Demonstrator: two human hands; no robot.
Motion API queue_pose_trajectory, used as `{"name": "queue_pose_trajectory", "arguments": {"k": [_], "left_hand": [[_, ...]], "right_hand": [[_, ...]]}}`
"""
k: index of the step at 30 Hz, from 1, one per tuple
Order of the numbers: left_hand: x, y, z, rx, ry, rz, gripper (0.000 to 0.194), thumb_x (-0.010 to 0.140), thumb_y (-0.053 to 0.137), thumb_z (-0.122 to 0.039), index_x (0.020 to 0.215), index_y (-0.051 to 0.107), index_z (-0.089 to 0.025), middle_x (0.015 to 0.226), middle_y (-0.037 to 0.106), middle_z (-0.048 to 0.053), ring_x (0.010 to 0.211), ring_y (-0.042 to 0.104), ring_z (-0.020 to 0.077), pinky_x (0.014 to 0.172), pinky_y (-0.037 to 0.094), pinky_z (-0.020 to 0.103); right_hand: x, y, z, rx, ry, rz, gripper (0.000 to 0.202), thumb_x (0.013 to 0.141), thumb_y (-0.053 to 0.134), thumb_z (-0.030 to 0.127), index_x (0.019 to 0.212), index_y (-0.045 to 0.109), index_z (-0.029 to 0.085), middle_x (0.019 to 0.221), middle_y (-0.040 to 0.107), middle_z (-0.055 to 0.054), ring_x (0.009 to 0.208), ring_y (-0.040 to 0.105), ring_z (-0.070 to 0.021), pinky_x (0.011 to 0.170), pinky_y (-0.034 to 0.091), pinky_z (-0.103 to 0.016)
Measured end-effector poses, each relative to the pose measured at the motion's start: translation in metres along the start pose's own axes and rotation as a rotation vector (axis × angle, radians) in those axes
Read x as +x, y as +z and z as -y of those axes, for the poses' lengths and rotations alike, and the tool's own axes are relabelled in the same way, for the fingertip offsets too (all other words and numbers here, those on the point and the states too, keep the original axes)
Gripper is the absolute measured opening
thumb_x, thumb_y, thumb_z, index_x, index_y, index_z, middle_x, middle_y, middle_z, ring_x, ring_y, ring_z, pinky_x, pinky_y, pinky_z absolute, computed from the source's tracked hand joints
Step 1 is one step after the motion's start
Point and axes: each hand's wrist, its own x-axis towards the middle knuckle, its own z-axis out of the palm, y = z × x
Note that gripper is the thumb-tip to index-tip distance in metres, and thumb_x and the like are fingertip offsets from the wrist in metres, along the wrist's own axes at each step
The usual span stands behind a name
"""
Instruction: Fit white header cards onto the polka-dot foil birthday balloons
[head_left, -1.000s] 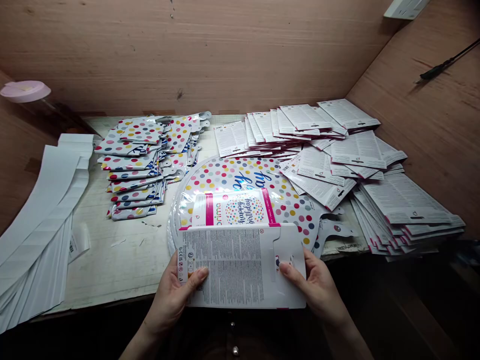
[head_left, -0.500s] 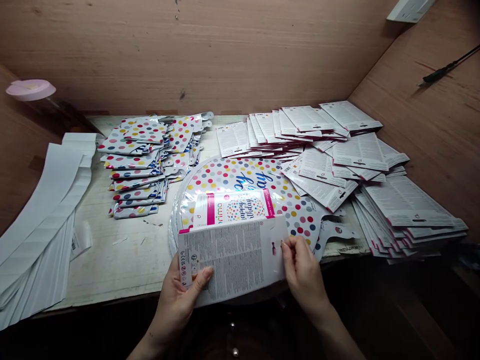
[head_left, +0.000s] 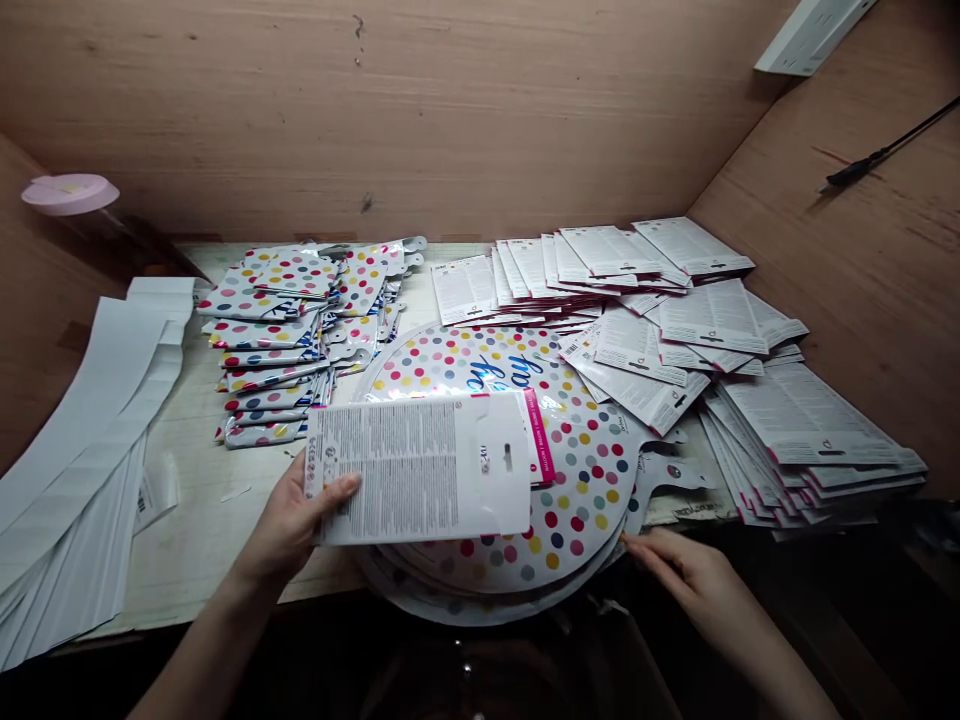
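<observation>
My left hand (head_left: 304, 515) grips the left end of a white printed card packet (head_left: 405, 465), thumb on top and fingers beneath. The packet has a hang slot near its right end, and a pink-edged card shows behind it. Under the packet lie round, dotted foil balloons (head_left: 555, 470) with blue lettering, overhanging the front edge. To the right, my right hand (head_left: 660, 565) is closed in a pinch beside the balloons' lower right rim; what its fingertips hold is too small to make out.
Folded dotted balloons (head_left: 270, 370) are stacked at left, beside long white paper strips (head_left: 90, 430). Printed packets (head_left: 817, 415) lie in piles at right and back right. A pink-lidded container (head_left: 71, 195) stands back left. Wooden panels (head_left: 450, 120) enclose the table.
My left hand has moved left with the packet, which has turned level. My right hand has let go of the packet's right end and moved right and down. The view has shifted slightly.
</observation>
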Motion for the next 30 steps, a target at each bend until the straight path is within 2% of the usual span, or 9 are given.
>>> {"name": "queue_pose_trajectory", "arguments": {"k": [3,6,9,14,19,23,26,28,30], "left_hand": [[0.014,-0.004,-0.016,0.007,0.012,0.05,0.068,0.064,0.086,-0.034,0.122,0.053,-0.021,0.109,0.07,0.009,0.097,0.069,0.0275,0.066,0.058,0.022],[0.011,0.0,-0.017,0.039,0.023,0.115,0.066,0.067,0.084,-0.034,0.123,0.051,-0.021,0.111,0.069,0.01,0.1,0.068,0.0275,0.068,0.058,0.023],[0.006,0.0,-0.011,0.07,0.048,0.115,0.058,0.07,0.082,-0.034,0.117,0.051,-0.021,0.114,0.068,0.009,0.102,0.067,0.0263,0.07,0.058,0.022],[0.004,-0.01,-0.004,0.121,0.056,0.118,0.049,0.072,0.08,-0.035,0.11,0.053,-0.022,0.109,0.07,0.007,0.093,0.069,0.0218,0.071,0.058,0.022],[-0.018,-0.001,0.0,0.248,0.17,0.013,0.049,0.069,0.082,-0.038,0.108,0.057,-0.021,0.097,0.073,0.007,0.091,0.07,0.0243,0.078,0.058,0.027],[-0.035,0.012,-0.003,0.263,0.166,-0.053,0.048,0.071,0.079,-0.042,0.109,0.059,-0.022,0.097,0.073,0.007,0.091,0.071,0.0249,0.08,0.058,0.028],[-0.03,0.016,-0.01,0.227,0.107,0.011,0.05,0.068,0.081,-0.04,0.109,0.059,-0.022,0.097,0.073,0.007,0.089,0.071,0.025,0.073,0.059,0.027],[-0.023,0.016,-0.013,0.167,0.074,0.039,0.051,0.068,0.082,-0.039,0.11,0.058,-0.022,0.099,0.073,0.007,0.091,0.07,0.0251,0.072,0.058,0.026],[-0.015,0.013,-0.013,0.106,0.043,0.046,0.053,0.068,0.081,-0.038,0.112,0.057,-0.022,0.103,0.072,0.008,0.093,0.07,0.0253,0.074,0.058,0.025]], "right_hand": [[0.029,0.023,0.05,0.298,-0.072,-0.127,0.029,0.089,0.061,0.046,0.105,0.068,0.024,0.1,0.069,-0.007,0.09,0.065,-0.022,0.08,0.052,-0.033],[0.057,0.05,0.104,0.623,-0.139,0.039,0.038,0.088,0.064,0.044,0.12,0.061,0.025,0.117,0.066,-0.008,0.1,0.064,-0.0216,0.086,0.054,-0.034],[0.073,0.064,0.128,0.789,-0.143,0.173,0.038,0.085,0.068,0.039,0.119,0.063,0.023,0.117,0.067,-0.007,0.103,0.064,-0.0217,0.088,0.054,-0.035],[0.075,0.064,0.117,0.826,-0.11,0.28,0.032,0.081,0.072,0.033,0.11,0.068,0.021,0.106,0.071,-0.006,0.094,0.067,-0.0205,0.082,0.055,-0.033],[0.074,0.081,0.103,0.775,-0.068,0.102,0.026,0.078,0.071,0.032,0.1,0.069,0.018,0.092,0.073,-0.006,0.083,0.066,-0.0204,0.076,0.054,-0.031],[0.073,0.086,0.089,0.713,-0.022,0.008,0.026,0.074,0.074,0.034,0.093,0.068,0.017,0.09,0.071,-0.007,0.085,0.064,-0.0221,0.077,0.052,-0.032],[0.07,0.078,0.077,0.81,-0.061,0.172,0.029,0.08,0.071,0.037,0.103,0.065,0.021,0.094,0.069,-0.004,0.082,0.063,-0.0176,0.076,0.052,-0.029],[0.066,0.07,0.069,0.953,-0.058,0.294,0.026,0.083,0.07,0.039,0.103,0.063,0.023,0.082,0.065,0.0,0.066,0.059,-0.0111,0.063,0.049,-0.022],[0.06,0.06,0.062,1.049,-0.028,0.328,0.02,0.085,0.068,0.04,0.096,0.062,0.024,0.07,0.057,0.004,0.052,0.049,-0.0055,0.05,0.039,-0.016]]}}
